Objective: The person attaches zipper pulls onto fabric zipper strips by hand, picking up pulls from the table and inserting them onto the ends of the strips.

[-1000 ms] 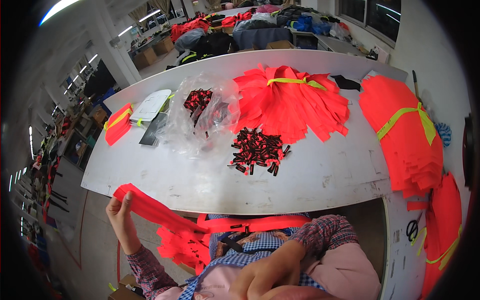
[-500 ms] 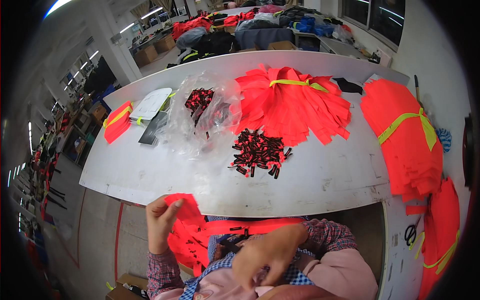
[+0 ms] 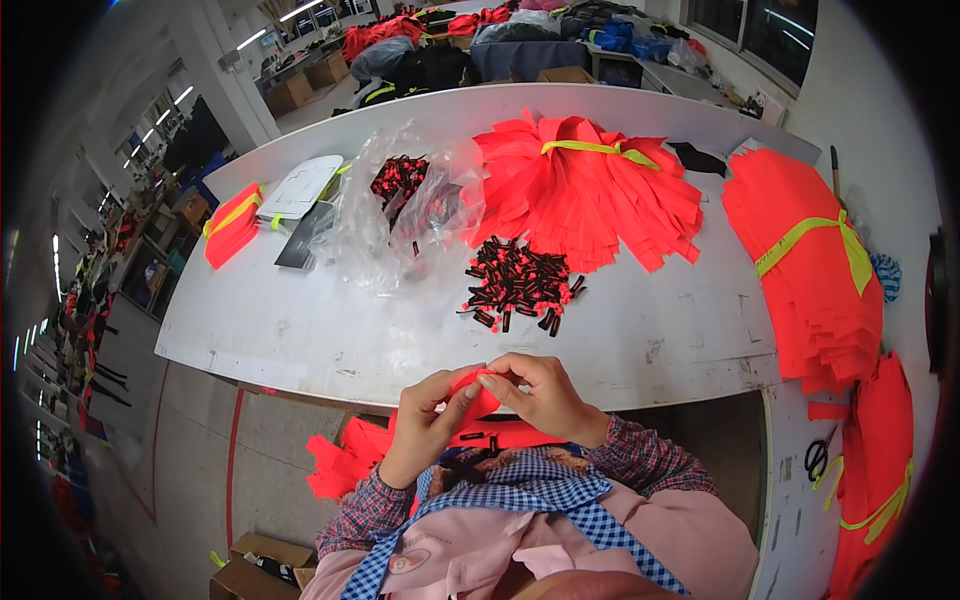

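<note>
Both my hands meet just below the near edge of the white table (image 3: 620, 350). My left hand (image 3: 428, 420) and my right hand (image 3: 535, 395) pinch the same red fabric strip (image 3: 478, 397) between their fingertips. More red strips hang over my lap (image 3: 345, 462). On the table just beyond my hands lies a pile of small black and red clips (image 3: 520, 285).
A fan of red strips tied with a yellow band (image 3: 585, 190) lies at the back. A clear plastic bag (image 3: 400, 205) holds more clips. Stacks of orange fabric (image 3: 815, 270) sit at the right, scissors (image 3: 818, 460) near them. A cardboard box (image 3: 250, 575) stands on the floor.
My left hand, stretched far out to the left with the red strip a second ago, has come in to the middle. My right hand rose from my lap to meet it.
</note>
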A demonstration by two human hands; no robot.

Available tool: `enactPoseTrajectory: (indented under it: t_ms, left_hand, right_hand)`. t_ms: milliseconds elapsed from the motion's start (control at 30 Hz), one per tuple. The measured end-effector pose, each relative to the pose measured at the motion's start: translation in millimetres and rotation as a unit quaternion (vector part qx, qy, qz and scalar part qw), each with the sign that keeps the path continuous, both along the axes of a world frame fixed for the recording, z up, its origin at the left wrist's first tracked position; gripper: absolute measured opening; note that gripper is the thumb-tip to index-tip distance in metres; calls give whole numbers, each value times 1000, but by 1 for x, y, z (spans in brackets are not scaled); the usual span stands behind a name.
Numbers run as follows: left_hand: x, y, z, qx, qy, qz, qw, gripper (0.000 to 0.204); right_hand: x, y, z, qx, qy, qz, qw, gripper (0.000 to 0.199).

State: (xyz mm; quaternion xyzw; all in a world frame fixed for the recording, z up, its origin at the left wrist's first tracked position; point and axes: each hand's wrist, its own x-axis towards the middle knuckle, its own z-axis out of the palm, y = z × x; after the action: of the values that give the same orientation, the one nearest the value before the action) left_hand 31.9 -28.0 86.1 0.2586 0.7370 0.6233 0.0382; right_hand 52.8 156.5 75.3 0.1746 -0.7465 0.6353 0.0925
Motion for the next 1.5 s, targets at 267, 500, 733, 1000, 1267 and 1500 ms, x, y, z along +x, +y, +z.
enactPoseTrajectory:
  t_ms: [267,500,733,1000,1267,1500]
  left_hand:
    - [12,-7,-2,-136,170,50,975,15]
    - [10,8,-16,-151,370,103,911,22]
    - [5,15,-26,-135,303,88,939,21]
    - [8,2,-38,-92,8,52,994,14]
    - [8,4,-36,-97,1,61,993,15]
    - [-2,8,-31,-87,29,81,992,17]
  right_hand:
    - [9,-9,-21,35,104,1,994,14]
    - [19,-27,-48,-171,-88,0,981,19]
    - [4,-29,-76,-379,-166,71,907,23]
    - [-86,89,-185,71,-118,-286,948,22]
    - [-123,120,-201,287,-116,-346,886,24]
    - [-87,107,-157,-62,-78,-222,970,17]
